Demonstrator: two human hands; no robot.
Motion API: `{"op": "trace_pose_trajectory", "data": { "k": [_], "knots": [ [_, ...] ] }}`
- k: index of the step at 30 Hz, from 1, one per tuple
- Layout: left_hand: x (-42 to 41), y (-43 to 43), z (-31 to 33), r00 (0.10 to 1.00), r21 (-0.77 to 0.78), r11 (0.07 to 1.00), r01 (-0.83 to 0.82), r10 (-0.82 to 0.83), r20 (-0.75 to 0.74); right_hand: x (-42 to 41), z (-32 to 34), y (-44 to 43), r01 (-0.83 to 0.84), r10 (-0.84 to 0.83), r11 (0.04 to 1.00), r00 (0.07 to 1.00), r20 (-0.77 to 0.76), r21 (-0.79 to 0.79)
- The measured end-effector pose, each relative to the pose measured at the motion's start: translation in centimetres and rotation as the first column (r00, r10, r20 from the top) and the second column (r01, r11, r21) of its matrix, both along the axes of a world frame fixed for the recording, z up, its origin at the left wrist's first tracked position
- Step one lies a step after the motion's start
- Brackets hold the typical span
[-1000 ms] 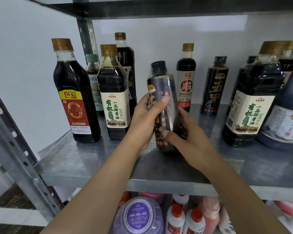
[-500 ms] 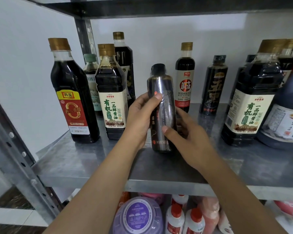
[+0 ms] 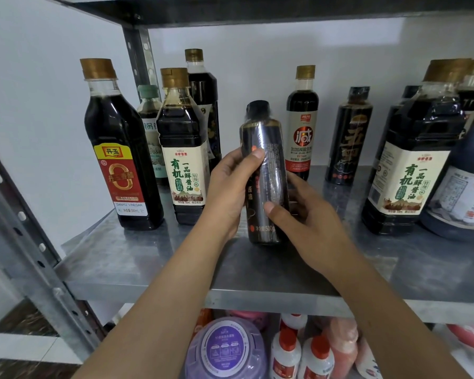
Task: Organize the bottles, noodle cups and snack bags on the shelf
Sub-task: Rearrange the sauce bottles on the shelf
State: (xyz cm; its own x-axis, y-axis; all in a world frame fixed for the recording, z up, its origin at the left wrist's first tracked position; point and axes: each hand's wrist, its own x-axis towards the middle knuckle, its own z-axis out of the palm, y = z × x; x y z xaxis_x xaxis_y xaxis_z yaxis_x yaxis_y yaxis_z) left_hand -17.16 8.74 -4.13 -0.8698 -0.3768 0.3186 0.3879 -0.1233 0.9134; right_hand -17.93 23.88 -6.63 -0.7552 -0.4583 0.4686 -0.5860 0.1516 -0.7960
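Observation:
A dark, black-capped sauce bottle (image 3: 268,149) wrapped in shiny film stands upright near the middle of the metal shelf (image 3: 153,266). My left hand (image 3: 230,190) grips its left side, thumb across the front. My right hand (image 3: 304,217) holds its lower right side, thumb on the front. To the left stand a vinegar bottle (image 3: 121,160) with a red label and a soy sauce bottle (image 3: 182,157) with a cream label. Behind are a red-labelled bottle (image 3: 301,127) and a black bottle (image 3: 348,138).
Large dark bottles (image 3: 416,160) and a jug (image 3: 465,192) crowd the shelf's right end. A perforated steel upright (image 3: 22,236) runs down the left. Below the shelf sit a purple tub (image 3: 225,351) and white bottles with red caps (image 3: 301,356).
The bottle was tilted and turned in my hands a second ago; now it stands straight on the shelf with its back label facing me. Both hands stay on it.

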Motion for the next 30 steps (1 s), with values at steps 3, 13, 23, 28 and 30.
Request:
{"op": "trace_pose_trajectory", "data": {
  "k": [3,13,23,28,30],
  "knots": [
    [0.08,0.02,0.03,1.0,0.003,1.0,0.005,-0.005,-0.001,0.03,0.01,-0.02,0.002,-0.002,1.0,1.0,0.0,0.004],
    [0.5,0.22,0.08,0.999,-0.025,0.999,0.047,-0.047,-0.016,0.28,0.14,0.02,0.007,-0.007,1.0,1.0,-0.015,-0.017],
    [0.62,0.18,-0.11,0.999,-0.059,0.997,0.039,-0.038,0.02,0.42,0.51,0.62,0.091,-0.095,0.993,0.994,-0.055,-0.078],
    [0.77,0.28,0.07,0.994,0.05,0.993,0.108,-0.109,0.012,0.59,0.47,0.52,0.011,-0.013,0.997,1.0,-0.022,-0.072],
    [0.82,0.28,0.23,0.995,0.043,0.994,0.104,-0.104,0.004,0.68,0.5,0.43,-0.011,0.01,0.997,1.0,-0.009,-0.082]
  ]
}}
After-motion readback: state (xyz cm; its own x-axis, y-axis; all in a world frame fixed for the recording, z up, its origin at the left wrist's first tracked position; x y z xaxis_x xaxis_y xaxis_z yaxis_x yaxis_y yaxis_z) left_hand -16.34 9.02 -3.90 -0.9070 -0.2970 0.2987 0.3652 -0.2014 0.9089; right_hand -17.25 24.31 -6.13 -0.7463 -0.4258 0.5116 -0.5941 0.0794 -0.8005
